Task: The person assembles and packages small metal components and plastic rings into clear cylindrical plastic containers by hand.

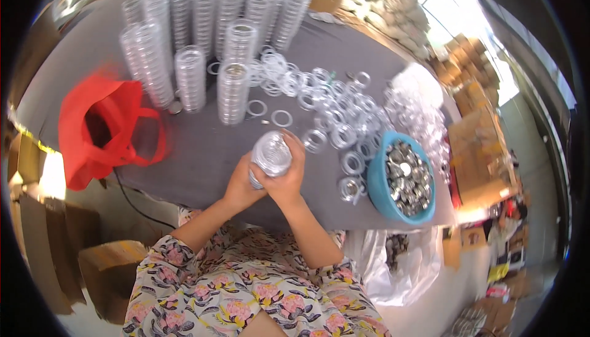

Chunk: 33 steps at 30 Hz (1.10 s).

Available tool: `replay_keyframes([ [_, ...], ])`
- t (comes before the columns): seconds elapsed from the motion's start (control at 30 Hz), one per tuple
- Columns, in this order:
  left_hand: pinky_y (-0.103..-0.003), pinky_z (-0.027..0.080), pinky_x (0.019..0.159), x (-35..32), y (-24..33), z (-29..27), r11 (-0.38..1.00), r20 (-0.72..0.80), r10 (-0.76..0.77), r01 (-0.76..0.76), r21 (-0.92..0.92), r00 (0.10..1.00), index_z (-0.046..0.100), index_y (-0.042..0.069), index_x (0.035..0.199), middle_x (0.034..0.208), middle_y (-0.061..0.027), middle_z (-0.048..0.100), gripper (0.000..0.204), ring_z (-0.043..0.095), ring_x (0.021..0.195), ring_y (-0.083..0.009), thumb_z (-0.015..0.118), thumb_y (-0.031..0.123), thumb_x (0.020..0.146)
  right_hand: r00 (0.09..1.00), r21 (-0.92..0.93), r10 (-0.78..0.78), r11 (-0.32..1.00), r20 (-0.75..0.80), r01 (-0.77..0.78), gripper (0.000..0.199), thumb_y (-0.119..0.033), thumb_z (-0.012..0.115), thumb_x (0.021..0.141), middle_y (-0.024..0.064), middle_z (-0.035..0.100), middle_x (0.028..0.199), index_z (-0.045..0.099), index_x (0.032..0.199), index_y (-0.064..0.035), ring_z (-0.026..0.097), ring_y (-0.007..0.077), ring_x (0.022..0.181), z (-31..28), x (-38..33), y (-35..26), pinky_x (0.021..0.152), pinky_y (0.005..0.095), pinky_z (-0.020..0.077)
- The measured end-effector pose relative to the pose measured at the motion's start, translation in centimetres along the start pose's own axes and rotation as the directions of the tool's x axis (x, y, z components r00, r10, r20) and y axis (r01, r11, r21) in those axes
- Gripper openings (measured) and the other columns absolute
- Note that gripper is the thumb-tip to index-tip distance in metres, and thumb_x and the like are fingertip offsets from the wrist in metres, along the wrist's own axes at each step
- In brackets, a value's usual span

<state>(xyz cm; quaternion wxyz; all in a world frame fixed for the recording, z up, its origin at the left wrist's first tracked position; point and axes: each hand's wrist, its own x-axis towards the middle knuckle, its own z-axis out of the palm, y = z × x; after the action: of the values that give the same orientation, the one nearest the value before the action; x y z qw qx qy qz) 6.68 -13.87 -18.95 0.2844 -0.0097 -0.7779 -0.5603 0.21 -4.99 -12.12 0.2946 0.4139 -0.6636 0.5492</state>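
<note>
Both of my hands are wrapped round a short stack of clear round plastic pieces (272, 152), held above the near part of the table. My left hand (241, 184) grips it from the left and below. From the right, my right hand (290, 176) closes on it, its thumb across the near side. Just beyond lie two loose clear rings (282, 118). A tall stack of similar pieces (233, 100) stands upright behind them. To the right, many clear rings (344, 135) lie scattered in a loose heap.
A blue basin (376, 183) full of small silvery metal pieces (409, 180) stands at the table's right. A red cloth bag (77, 134) sits at the left edge. Several tall clear stacks (206, 23) crowd the far side. Cardboard boxes (479, 152) stand beyond the right edge.
</note>
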Motion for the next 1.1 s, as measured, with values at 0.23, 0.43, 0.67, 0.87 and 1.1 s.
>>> replay_keyframes([
  [0.23,-0.038,0.035,0.098,1.5,1.7,9.3,0.994,0.273,0.062,-0.034,-0.104,0.960,0.036,-0.001,0.128,0.125,-0.0191,0.045,0.073,0.045,0.118,-0.0325,0.073,0.010,0.066,0.979,-0.244,0.102,0.959,-0.177,-0.144,0.066,-0.018,0.081,0.059,0.0192,0.052,0.118,0.047,0.115,-0.0054,0.050,0.0353,0.108,-9.9,-1.8,2.6,0.091,0.0418,0.0423],
  [0.43,-0.034,0.038,0.095,2.2,0.7,3.7,0.999,0.415,0.021,-0.033,0.022,0.910,0.047,-0.003,0.118,0.115,-0.0167,0.052,0.045,0.050,0.112,-0.0256,0.061,0.002,0.076,0.975,-0.124,0.088,0.986,-0.205,-0.115,0.064,-0.019,0.081,0.059,0.0209,0.052,0.116,0.046,0.111,-0.0086,0.050,0.0373,0.107,-9.5,-1.6,3.6,0.090,0.0430,0.0428],
  [0.67,-0.032,0.041,0.086,10.5,12.4,6.5,0.920,0.106,0.387,-0.377,-0.103,0.916,0.056,0.001,0.104,0.100,-0.0099,0.058,0.029,0.055,0.099,-0.0201,0.058,0.000,0.075,0.960,-0.085,0.091,0.990,-0.264,-0.117,0.058,-0.022,0.081,0.058,0.0172,0.053,0.117,0.050,0.106,-0.0104,0.056,0.0364,0.102,-9.1,-1.7,3.9,0.079,0.0424,0.0499],
  [0.87,-0.042,0.039,0.094,14.8,15.7,21.2,0.494,0.958,0.257,-0.869,-0.020,0.124,0.049,0.007,0.121,0.128,-0.0110,0.046,0.050,0.048,0.115,-0.0288,0.064,0.018,0.074,0.960,-0.021,0.231,0.971,-0.159,-0.237,0.054,-0.021,0.080,0.061,0.0118,0.060,0.108,0.059,0.110,-0.0087,0.056,0.0310,0.103,-9.0,-3.0,4.4,0.086,0.0411,0.0452],
  [1.1,-0.042,0.039,0.095,17.4,12.2,29.9,0.576,0.990,0.050,-0.814,0.077,0.129,0.043,0.008,0.127,0.127,-0.0105,0.046,0.061,0.044,0.117,-0.0299,0.068,0.017,0.071,0.952,0.013,0.289,0.957,-0.101,-0.289,0.045,-0.023,0.073,0.069,0.0102,0.061,0.108,0.059,0.110,-0.0100,0.056,0.0338,0.101,-9.0,-2.8,4.3,0.085,0.0411,0.0441],
])
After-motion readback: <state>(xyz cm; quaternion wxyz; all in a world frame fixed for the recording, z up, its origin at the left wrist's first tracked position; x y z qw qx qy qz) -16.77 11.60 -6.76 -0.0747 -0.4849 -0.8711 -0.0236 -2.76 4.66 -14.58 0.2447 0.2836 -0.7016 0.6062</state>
